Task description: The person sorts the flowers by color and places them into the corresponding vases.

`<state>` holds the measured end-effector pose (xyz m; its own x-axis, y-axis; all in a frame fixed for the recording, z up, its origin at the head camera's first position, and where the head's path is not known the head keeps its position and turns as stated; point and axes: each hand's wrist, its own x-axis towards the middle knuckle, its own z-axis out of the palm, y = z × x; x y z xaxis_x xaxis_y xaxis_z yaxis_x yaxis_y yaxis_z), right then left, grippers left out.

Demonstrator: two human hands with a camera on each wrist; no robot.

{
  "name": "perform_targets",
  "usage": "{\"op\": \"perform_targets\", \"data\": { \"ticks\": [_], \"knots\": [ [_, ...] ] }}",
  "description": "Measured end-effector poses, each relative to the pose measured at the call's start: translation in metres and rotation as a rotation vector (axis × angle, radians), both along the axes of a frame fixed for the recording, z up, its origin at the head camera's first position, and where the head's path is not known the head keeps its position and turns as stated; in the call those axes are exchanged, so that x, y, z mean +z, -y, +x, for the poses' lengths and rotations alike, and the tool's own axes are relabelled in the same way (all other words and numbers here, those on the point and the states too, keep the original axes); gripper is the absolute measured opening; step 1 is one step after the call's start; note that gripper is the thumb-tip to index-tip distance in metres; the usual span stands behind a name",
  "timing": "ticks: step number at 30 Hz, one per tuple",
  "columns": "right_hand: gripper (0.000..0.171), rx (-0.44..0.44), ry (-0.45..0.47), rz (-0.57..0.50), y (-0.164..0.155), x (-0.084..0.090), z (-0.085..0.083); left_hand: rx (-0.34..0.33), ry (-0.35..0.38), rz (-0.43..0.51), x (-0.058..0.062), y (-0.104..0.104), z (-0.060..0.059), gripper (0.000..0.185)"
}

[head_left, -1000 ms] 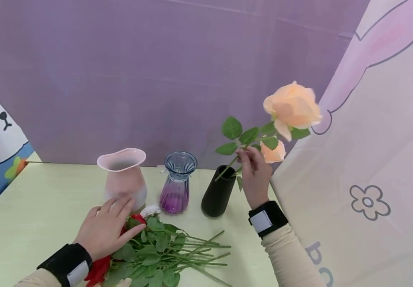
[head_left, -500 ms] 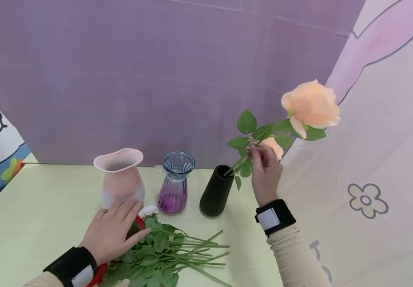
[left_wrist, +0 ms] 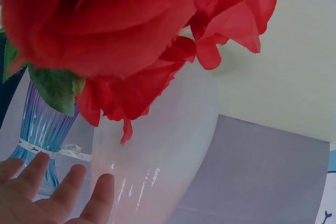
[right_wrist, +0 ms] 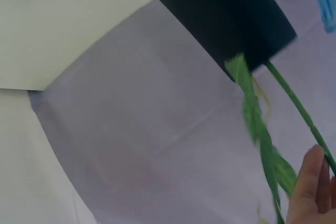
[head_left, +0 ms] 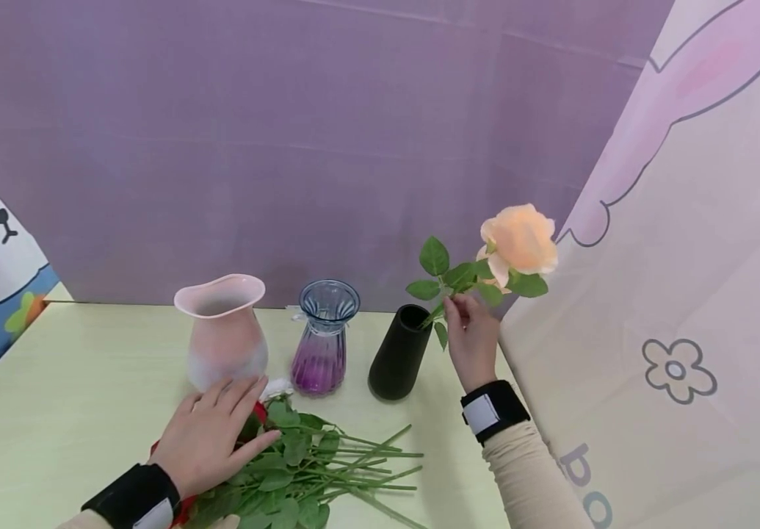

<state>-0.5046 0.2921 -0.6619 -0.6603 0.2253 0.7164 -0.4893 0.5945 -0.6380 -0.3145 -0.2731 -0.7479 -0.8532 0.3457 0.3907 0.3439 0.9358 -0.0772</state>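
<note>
In the head view my right hand (head_left: 474, 339) pinches the stem of a peach rose (head_left: 521, 239) beside the mouth of a black vase (head_left: 396, 360). The lower stem (right_wrist: 294, 98) runs into that mouth in the right wrist view. A second peach rose is mostly hidden behind the first, its leafy stem also at the vase. My left hand (head_left: 217, 437), fingers straight and spread, lies over the heads of a bunch of flowers (head_left: 300, 455), close to a pink pitcher-shaped vase (head_left: 226, 338). Large red blooms (left_wrist: 105, 30) fill the top of the left wrist view.
Between the pink and black vases stands a blue-and-purple glass vase (head_left: 320, 360) with a ribbon at its neck. A white flower (head_left: 277, 389) shows by the bunch, whose bare stems point right. Purple cloth (head_left: 287, 147) hangs behind the table (head_left: 89, 382).
My right hand has gone right and up, then back down and left; the peach rose now sits lower, its stem end inside the black vase. My left hand has shifted slightly right.
</note>
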Motion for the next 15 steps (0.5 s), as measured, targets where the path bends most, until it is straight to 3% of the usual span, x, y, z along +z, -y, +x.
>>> {"op": "perform_targets", "data": {
  "ticks": [2, 5, 6, 13, 15],
  "knots": [
    [0.024, 0.022, 0.02, -0.011, 0.009, 0.01, 0.015, 0.005, 0.008, 0.007, -0.003, 0.001, 0.0, 0.099],
    [0.032, 0.048, 0.136, 0.01, 0.02, 0.029, 0.039, 0.013, 0.013, 0.011, -0.005, 0.003, 0.0, 0.099],
    [0.031, 0.048, 0.113, 0.005, 0.021, 0.022, 0.036, 0.017, 0.01, 0.011, -0.006, 0.004, 0.001, 0.099],
    [0.035, -0.053, 0.223, 0.173, 0.03, -0.007, 0.034, 0.044, -0.014, -0.004, -0.015, 0.012, 0.004, 0.099],
    [0.035, -0.051, 0.23, 0.17, 0.031, -0.014, 0.032, 0.053, -0.013, -0.007, -0.019, 0.015, 0.004, 0.099]
  ]
}}
